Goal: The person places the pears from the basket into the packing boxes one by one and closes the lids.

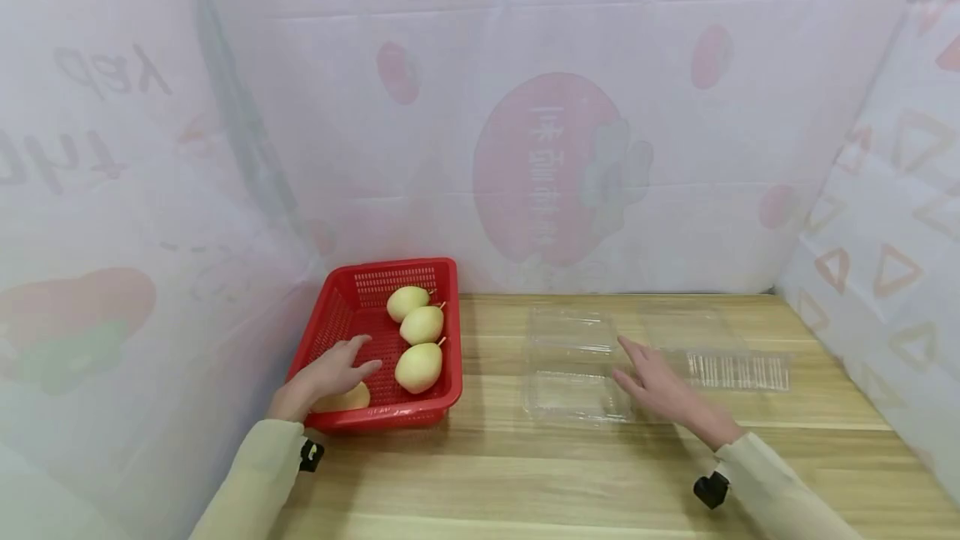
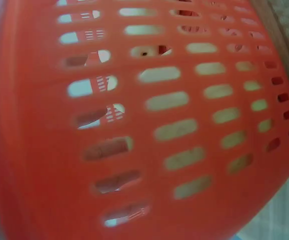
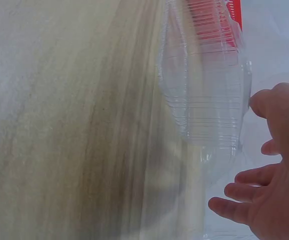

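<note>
My left hand (image 1: 333, 372) reaches over the front left corner of a red plastic basket (image 1: 450, 357), its fingers spread loosely. Partly hidden under that hand, a pale yellow pear (image 1: 351, 398) lies in the basket. Along the basket's right side sit three more pears, the nearest pear (image 1: 418, 367) with its stem up to the right. In the left wrist view the slotted basket wall (image 2: 134, 120) fills most of the picture. My right hand (image 1: 660, 382) is beside a clear plastic box (image 1: 573, 394), fingers extended. The right wrist view shows the thumb close at the box's ribbed side (image 3: 204, 90).
More clear plastic (image 1: 738, 372) with a ribbed strip lies to the right of my right hand. Everything stands on a wood-grain table (image 1: 480, 482). White printed sheeting (image 1: 337, 123) encloses the back and both sides, close behind the basket.
</note>
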Motion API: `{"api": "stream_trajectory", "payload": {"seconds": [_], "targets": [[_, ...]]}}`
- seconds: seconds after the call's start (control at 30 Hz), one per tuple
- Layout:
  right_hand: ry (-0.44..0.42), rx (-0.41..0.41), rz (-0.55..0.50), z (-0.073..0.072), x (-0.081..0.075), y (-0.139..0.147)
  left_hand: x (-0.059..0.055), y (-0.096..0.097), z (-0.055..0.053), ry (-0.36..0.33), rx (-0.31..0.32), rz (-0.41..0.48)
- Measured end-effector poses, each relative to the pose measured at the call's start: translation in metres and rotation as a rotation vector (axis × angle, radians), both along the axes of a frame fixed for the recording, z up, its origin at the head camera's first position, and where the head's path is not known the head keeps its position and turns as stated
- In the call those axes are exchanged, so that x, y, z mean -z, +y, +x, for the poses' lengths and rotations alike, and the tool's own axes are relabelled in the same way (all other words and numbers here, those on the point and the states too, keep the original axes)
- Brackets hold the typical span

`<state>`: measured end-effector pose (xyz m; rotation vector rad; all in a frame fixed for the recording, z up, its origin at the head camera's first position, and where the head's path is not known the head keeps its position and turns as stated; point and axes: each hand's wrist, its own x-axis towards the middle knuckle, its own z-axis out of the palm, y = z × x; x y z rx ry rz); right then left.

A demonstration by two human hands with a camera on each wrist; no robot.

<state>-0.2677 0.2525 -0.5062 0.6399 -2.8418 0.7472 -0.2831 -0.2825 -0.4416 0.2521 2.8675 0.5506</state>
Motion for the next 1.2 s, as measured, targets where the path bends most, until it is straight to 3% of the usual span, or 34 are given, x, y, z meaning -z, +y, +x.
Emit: {"api": "stream_trajectory", "payload": {"seconds": [0.2,0.37,0.83,1.2], "targets": [[0.005,0.011,-0.012,0.001,0.007,0.0,0.008,-0.001,0.002,-0.007,-0.018,0.002],[0.027,0.037,-0.021,0.001,0.012,-0.001,0.014,-0.004,0.002,0.026,-0.013,0.009],[-0.059,0.171,-0.096,0.001,0.015,-0.003,0.027,-0.004,0.004,0.076,0.032,0.02],[-0.113,0.209,-0.249,-0.002,0.02,-0.007,0.028,-0.003,0.005,-0.008,0.028,-0.055]]}}
